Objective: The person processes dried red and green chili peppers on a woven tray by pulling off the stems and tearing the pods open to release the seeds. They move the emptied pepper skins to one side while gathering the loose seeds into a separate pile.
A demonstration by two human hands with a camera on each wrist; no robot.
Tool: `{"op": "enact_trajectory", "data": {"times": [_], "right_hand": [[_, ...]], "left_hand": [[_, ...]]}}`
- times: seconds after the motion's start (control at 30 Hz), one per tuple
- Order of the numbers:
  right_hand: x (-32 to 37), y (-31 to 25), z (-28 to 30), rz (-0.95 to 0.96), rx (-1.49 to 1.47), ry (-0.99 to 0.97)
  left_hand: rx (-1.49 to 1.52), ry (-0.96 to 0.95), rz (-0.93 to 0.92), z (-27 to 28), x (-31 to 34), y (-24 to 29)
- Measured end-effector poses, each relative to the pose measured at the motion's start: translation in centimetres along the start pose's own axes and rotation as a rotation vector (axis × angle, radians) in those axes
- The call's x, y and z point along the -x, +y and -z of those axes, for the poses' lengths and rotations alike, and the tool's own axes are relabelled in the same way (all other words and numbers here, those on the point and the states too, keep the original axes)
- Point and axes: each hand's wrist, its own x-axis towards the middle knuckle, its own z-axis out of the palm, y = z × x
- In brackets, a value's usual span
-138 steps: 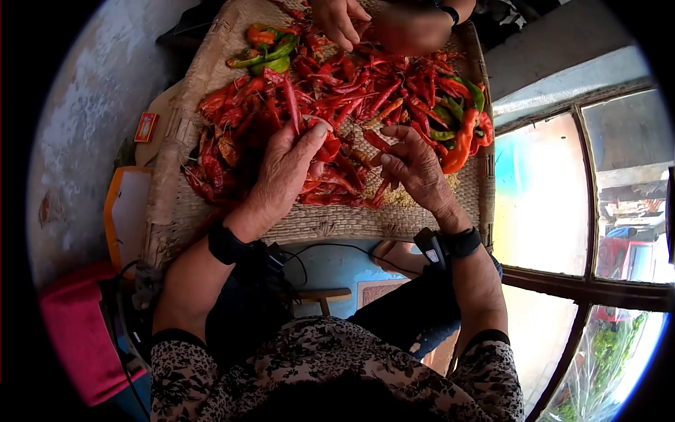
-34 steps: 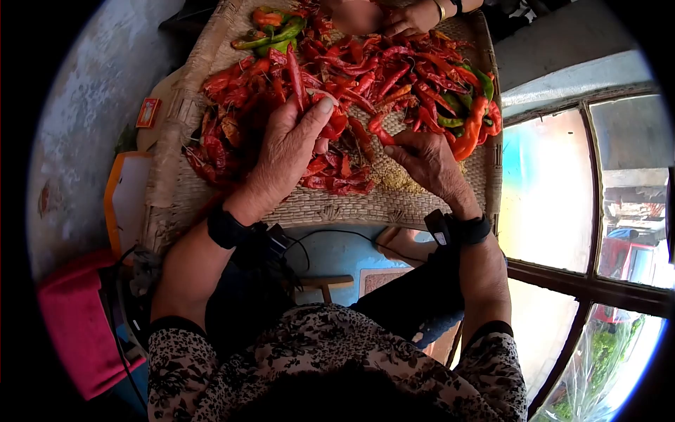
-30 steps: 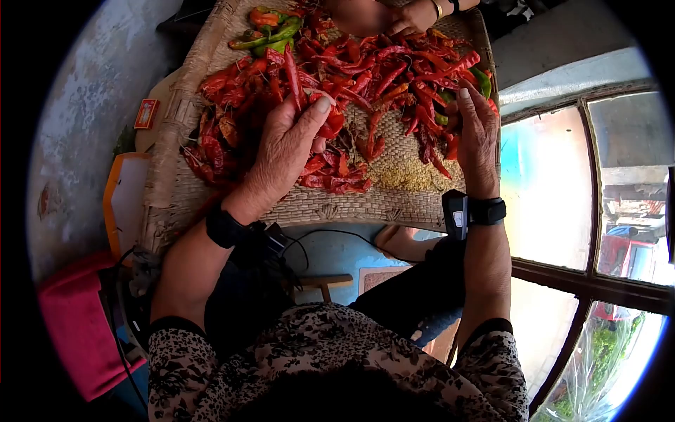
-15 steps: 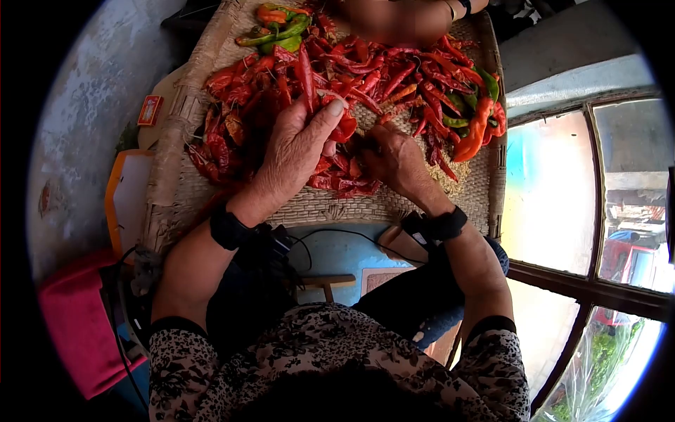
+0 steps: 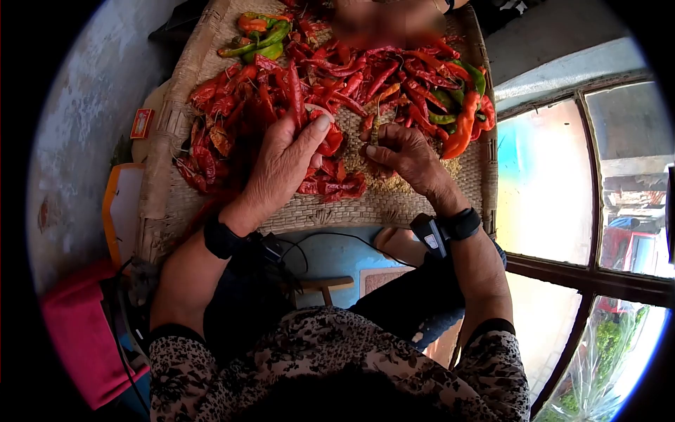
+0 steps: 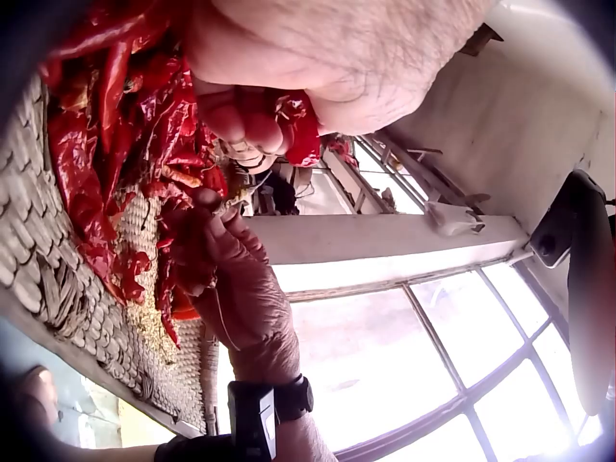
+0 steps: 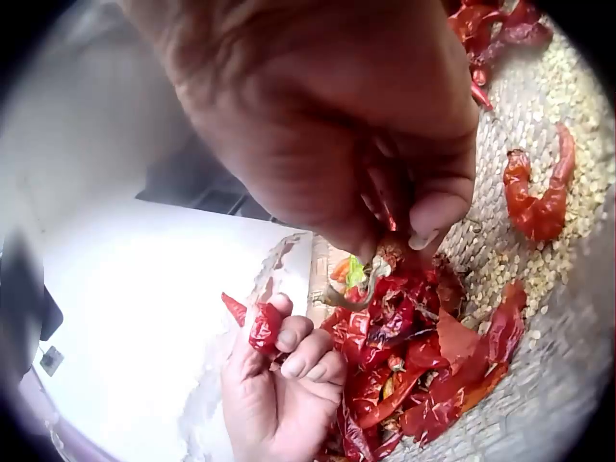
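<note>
A woven tray [image 5: 394, 211] carries a heap of dried red chillies [image 5: 225, 105]. My left hand [image 5: 278, 169] grips red chillies [image 5: 295, 88] over the left part of the heap; in the right wrist view that hand [image 7: 279, 385] has its fingers curled round a red chilli [image 7: 264, 327]. To its right, my right hand [image 5: 411, 158] pinches a chilli by its stalk end between thumb and fingers; the curved stalk [image 7: 361, 294] shows in the right wrist view. Pale seeds [image 7: 587, 164] lie on the weave beneath, near a curled red chilli [image 7: 539, 207].
Green and orange peppers [image 5: 267, 42] lie at the tray's far left, others [image 5: 460, 133] at its right side. Another person's blurred hand [image 5: 387, 24] reaches over the far edge. A small red box [image 5: 141, 124] is left of the tray, a window [image 5: 545, 183] to the right.
My right hand went out to the peppers at the right, came back near my left hand, and now shows a stalked chilli in its fingertips. My left hand keeps its grip.
</note>
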Motion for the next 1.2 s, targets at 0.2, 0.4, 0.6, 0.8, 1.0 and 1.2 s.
{"op": "enact_trajectory", "data": {"times": [0.2,0.4,0.6,0.8,1.0,1.2], "right_hand": [[-1.2,-2.7,5.4,0.37,-0.447,0.577],[-2.0,0.1,4.8,0.234,0.594,0.44],[-3.8,2.5,2.4,0.552,1.279,0.442],[-2.2,-0.3,1.8,0.577,1.068,0.454],[-0.2,-2.6,4.8,0.117,0.096,0.284],[0.5,-0.6,6.0,0.202,0.396,0.429]], "left_hand": [[0.022,-0.005,-0.051,-0.2,0.1,0.2],[-0.029,0.007,-0.011,-0.3,0.1,0.0],[-0.019,-0.016,-0.029,-0.4,0.1,-0.4],[-0.015,-0.037,-0.009,0.1,0.1,0.4],[-0.012,-0.002,-0.032,0.1,0.0,-0.1],[-0.038,-0.005,-0.014,0.2,-0.1,0.0]]}}
